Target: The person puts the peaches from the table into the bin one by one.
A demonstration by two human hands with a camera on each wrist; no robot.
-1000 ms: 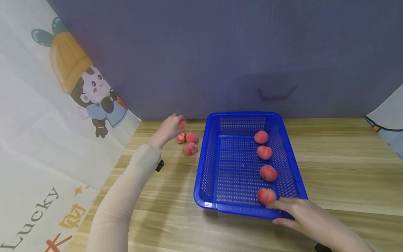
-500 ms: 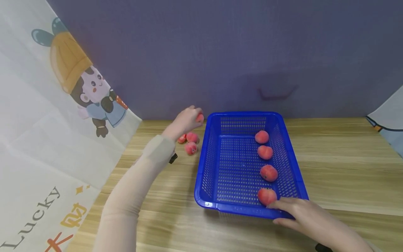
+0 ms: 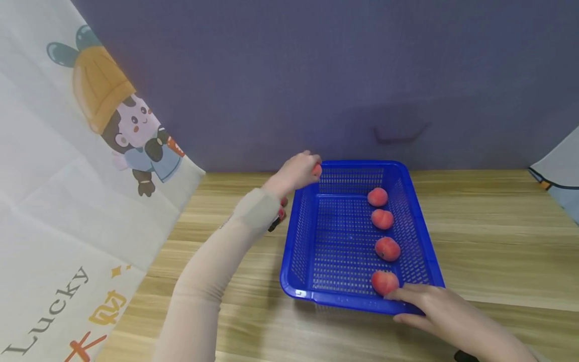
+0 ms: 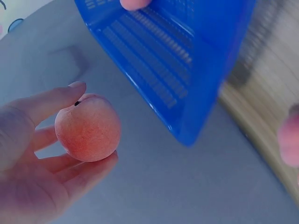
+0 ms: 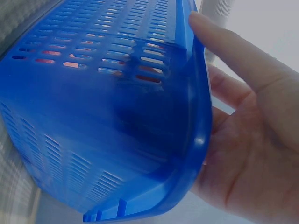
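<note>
My left hand [image 3: 296, 173] holds a peach [image 4: 88, 128] between thumb and fingers, over the far left corner of a blue plastic basket [image 3: 294, 241]. In the left wrist view, that peach is apart from the basket rim. My right hand [image 3: 434, 309] grips the rim at the basket's near right corner, thumb on the outside and fingers over the edge. Inside, several peaches form a row along the right side; the nearest peach [image 3: 384, 282] lies by my right fingertips. Left of the basket, other peaches [image 3: 282, 208] are mostly hidden behind my left wrist.
The basket stands on a wood-grain table [image 3: 488, 241]. A dark grey-blue panel [image 3: 271, 90] rises directly behind the table. On the left hangs a white printed sheet [image 3: 50, 216] with a cartoon figure.
My left hand has carried the peach rightward from the loose peaches to the basket's far left corner. My right hand has stayed on the rim.
</note>
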